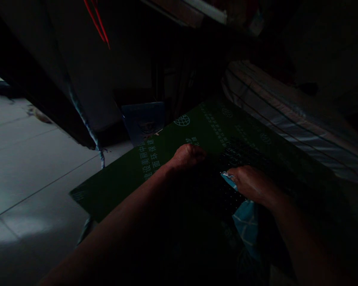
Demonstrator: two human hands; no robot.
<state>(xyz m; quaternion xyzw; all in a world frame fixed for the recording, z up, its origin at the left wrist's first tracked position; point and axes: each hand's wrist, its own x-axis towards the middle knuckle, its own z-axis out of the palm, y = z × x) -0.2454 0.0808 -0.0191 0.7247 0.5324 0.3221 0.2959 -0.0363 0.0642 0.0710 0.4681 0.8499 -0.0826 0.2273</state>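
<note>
The picture is very dark. My left hand (188, 155) is closed, knuckles up, over a green printed board (164, 149); whatever its fingers hold, if anything, is lost in shadow. To its right, my right hand (250, 183) pinches the end of a light blue checked cloth (247, 224), which hangs down below the fingers toward me. A small shiny strip (228, 174) shows at the fingertips; its kind is unclear. Beneath the hands lies dark cloth with tiny white dots (234, 198), spread over part of the board.
A striped mattress-like pad (286, 123) borders the board on the right. Behind the board stands a dark blue box-like thing (144, 119). A cloth-wrapped cord or pole (85, 119) runs down at left, beside pale floor tiles (32, 174). Red cords (99, 22) hang above.
</note>
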